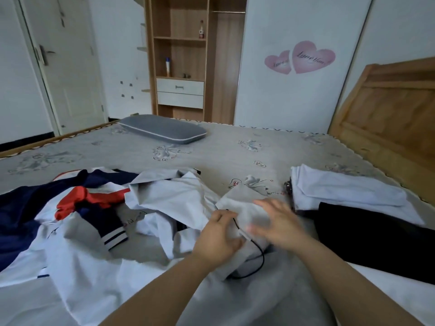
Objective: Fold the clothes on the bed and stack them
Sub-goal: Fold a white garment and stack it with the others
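Note:
A crumpled white garment (pixel 179 196) lies in the middle of the bed. My left hand (pixel 217 238) grips a bunched white part of it (pixel 244 215), where a thin black cord (pixel 257 260) loops. My right hand (pixel 277 222) hovers just right of that bunch, fingers spread and blurred. A navy, red and white jacket (pixel 77 203) sprawls at the left. At the right sits a stack: a folded white piece (pixel 348 189) over a black garment (pixel 376 236).
A grey pillow (pixel 162 128) lies at the far side of the patterned mattress (pixel 223 149). The wooden headboard (pixel 388 114) stands at the right. An open wooden wardrobe (pixel 181 55) and a white door (pixel 61 62) are behind the bed.

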